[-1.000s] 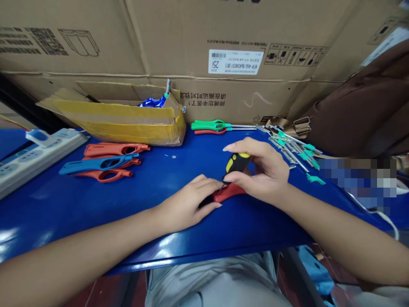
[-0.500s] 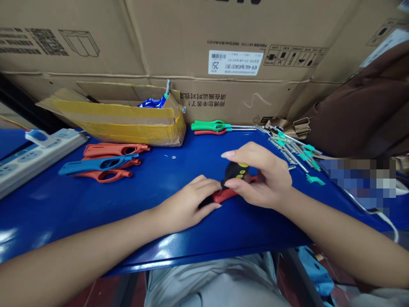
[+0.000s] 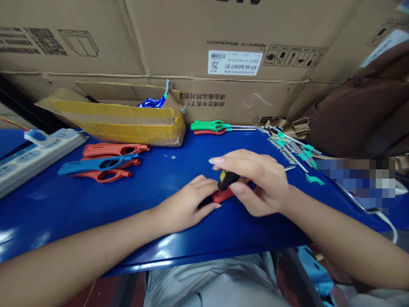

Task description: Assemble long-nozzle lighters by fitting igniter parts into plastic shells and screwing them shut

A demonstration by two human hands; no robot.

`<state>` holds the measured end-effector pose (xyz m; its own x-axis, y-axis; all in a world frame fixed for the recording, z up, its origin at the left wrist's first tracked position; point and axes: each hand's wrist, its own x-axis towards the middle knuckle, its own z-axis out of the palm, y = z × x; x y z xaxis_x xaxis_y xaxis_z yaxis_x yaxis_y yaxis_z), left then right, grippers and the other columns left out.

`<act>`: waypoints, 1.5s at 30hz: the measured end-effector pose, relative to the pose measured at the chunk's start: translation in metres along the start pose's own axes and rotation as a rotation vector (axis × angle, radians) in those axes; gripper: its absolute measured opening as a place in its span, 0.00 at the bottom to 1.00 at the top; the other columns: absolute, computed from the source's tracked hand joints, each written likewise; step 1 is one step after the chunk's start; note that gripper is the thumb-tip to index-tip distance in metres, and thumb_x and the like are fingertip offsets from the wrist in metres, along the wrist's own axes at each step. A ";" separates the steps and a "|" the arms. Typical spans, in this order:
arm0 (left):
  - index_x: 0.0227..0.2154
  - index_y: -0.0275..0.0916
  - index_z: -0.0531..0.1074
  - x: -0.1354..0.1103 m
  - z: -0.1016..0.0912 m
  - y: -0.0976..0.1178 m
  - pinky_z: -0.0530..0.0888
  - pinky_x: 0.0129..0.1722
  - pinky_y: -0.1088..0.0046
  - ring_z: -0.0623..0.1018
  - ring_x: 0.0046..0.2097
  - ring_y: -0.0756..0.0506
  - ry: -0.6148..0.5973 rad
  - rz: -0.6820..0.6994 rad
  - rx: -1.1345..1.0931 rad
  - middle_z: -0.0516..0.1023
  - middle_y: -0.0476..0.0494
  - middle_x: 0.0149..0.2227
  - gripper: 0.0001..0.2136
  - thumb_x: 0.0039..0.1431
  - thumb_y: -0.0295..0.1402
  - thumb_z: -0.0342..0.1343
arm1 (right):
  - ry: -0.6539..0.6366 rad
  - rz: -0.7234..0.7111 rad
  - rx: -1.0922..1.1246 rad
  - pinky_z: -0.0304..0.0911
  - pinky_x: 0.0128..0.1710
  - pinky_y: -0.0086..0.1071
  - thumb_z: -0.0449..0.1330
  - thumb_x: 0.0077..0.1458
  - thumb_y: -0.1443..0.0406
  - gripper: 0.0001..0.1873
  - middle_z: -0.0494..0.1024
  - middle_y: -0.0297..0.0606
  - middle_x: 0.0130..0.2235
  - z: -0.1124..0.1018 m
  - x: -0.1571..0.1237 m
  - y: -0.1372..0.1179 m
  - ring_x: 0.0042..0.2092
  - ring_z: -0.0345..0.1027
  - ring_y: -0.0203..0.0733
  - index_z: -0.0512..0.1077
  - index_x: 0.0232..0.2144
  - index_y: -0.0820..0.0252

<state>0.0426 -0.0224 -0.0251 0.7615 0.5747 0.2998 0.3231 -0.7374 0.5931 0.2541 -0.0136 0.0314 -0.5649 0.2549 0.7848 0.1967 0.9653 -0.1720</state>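
In the middle of the table, my left hand (image 3: pixel 188 204) lies low with its fingers closed around the end of a red lighter body (image 3: pixel 223 195). A stubby screwdriver (image 3: pixel 228 181) with a black and yellow handle stands tilted over that end, its thin shaft reaching down to the red plastic. Thumb and fingers of my right hand (image 3: pixel 266 179) grip the handle from the right. The rest of the lighter runs under my right hand and is mostly hidden, as is the screwdriver's tip.
Red and blue lighter bodies (image 3: pixel 105 164) lie at left, near a power strip (image 3: pixel 41 153) and a taped carton (image 3: pixel 134 130). Small white pieces (image 3: pixel 173 157) sit mid-table. Behind is a green lighter (image 3: pixel 207 125); at right are metal tubes with green parts (image 3: pixel 292 149) and a brown bag (image 3: pixel 351 111).
My right hand has turned on the screwdriver handle, its index finger moving left and its thumb dropping slightly. The handle now shows a different side. My left hand and the red lighter body stay put.
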 end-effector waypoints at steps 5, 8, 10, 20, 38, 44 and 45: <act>0.48 0.39 0.72 0.000 0.000 0.000 0.73 0.53 0.61 0.76 0.50 0.41 0.016 0.005 0.011 0.78 0.41 0.49 0.08 0.68 0.32 0.57 | -0.018 0.151 0.225 0.73 0.47 0.34 0.52 0.68 0.69 0.19 0.79 0.44 0.52 0.002 0.002 -0.001 0.48 0.75 0.40 0.67 0.59 0.62; 0.47 0.38 0.72 -0.001 0.001 -0.002 0.74 0.49 0.64 0.76 0.46 0.43 0.034 0.013 0.015 0.78 0.43 0.43 0.07 0.68 0.33 0.57 | 0.018 0.097 -0.009 0.73 0.40 0.32 0.64 0.62 0.64 0.19 0.81 0.40 0.43 0.000 0.001 0.002 0.41 0.75 0.40 0.70 0.54 0.60; 0.46 0.38 0.72 -0.001 0.002 -0.002 0.74 0.49 0.64 0.76 0.46 0.43 0.039 0.015 0.011 0.78 0.43 0.43 0.07 0.69 0.33 0.56 | 0.028 0.043 -0.148 0.72 0.35 0.31 0.67 0.60 0.59 0.21 0.80 0.37 0.37 -0.002 0.000 0.002 0.37 0.74 0.39 0.71 0.53 0.59; 0.49 0.38 0.71 -0.001 0.001 -0.002 0.74 0.51 0.62 0.75 0.49 0.41 0.009 -0.026 0.031 0.78 0.41 0.47 0.10 0.69 0.35 0.56 | 0.030 0.240 0.264 0.72 0.34 0.28 0.58 0.66 0.67 0.16 0.79 0.43 0.46 -0.001 0.003 -0.002 0.40 0.75 0.37 0.71 0.55 0.62; 0.56 0.38 0.70 -0.003 0.005 0.002 0.72 0.54 0.57 0.76 0.51 0.39 0.034 -0.023 0.071 0.78 0.39 0.49 0.14 0.70 0.32 0.54 | 0.093 0.081 0.016 0.73 0.40 0.32 0.69 0.58 0.63 0.18 0.82 0.40 0.41 -0.006 0.003 0.011 0.37 0.75 0.38 0.75 0.49 0.60; 0.53 0.38 0.70 -0.002 0.004 0.004 0.73 0.53 0.57 0.75 0.51 0.40 0.016 -0.054 0.078 0.78 0.39 0.51 0.12 0.69 0.33 0.55 | -0.011 0.128 0.206 0.72 0.49 0.37 0.51 0.70 0.66 0.19 0.80 0.46 0.50 -0.007 0.005 0.006 0.51 0.74 0.42 0.68 0.60 0.65; 0.53 0.38 0.70 -0.002 0.003 0.004 0.73 0.53 0.57 0.75 0.51 0.39 0.014 -0.061 0.079 0.78 0.38 0.51 0.12 0.69 0.33 0.55 | -0.013 0.171 0.261 0.73 0.46 0.35 0.51 0.69 0.67 0.19 0.80 0.45 0.48 -0.007 0.005 0.006 0.49 0.75 0.40 0.68 0.59 0.65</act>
<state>0.0441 -0.0276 -0.0259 0.7314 0.6238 0.2755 0.4125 -0.7264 0.5498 0.2580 -0.0071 0.0386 -0.5519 0.4144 0.7237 0.0787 0.8898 -0.4496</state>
